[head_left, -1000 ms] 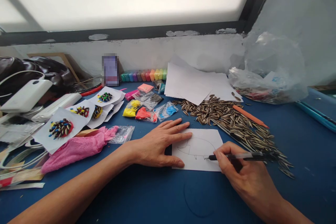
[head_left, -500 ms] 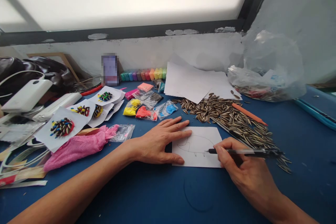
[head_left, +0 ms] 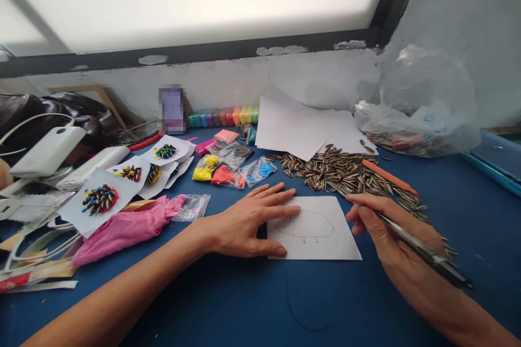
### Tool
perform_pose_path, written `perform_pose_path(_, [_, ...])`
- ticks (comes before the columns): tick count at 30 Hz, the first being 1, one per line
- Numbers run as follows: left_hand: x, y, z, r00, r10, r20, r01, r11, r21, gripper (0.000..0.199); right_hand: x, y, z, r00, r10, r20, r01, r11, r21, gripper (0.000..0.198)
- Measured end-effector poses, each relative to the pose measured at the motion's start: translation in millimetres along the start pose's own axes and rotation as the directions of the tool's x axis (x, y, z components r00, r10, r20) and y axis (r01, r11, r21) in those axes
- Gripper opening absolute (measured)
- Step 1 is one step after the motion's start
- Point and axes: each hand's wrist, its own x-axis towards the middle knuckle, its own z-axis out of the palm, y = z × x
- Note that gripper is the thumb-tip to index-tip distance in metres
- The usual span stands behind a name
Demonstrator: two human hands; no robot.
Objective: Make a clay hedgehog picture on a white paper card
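Your table (head_left: 195,303) top is blue, with a dark curved mark (head_left: 291,309) on your side. Lying flat on it in front of you: the drawing sheet (head_left: 317,252). Behind and right, you've got a loose striped seed pile (head_left: 325,173), meeting blank white sheets (head_left: 291,124). Left of the seeds: yellow (head_left: 207,168), orange-red (head_left: 226,175) and blue packets (head_left: 260,169). Further left, a crumpled pink cloth (head_left: 122,227).

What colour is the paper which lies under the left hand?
The paper is white; the head view shows it.
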Motion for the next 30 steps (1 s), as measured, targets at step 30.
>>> perform_pose_path(30, [11.9, -12.3, 21.4, 0.867, -0.059, -0.494, 0.0, 0.993, -0.117, 0.027, 8.1, 18.9, -5.2, 0.959, -0.274, 0.068, 0.282, 0.931, -0.23, 0.035])
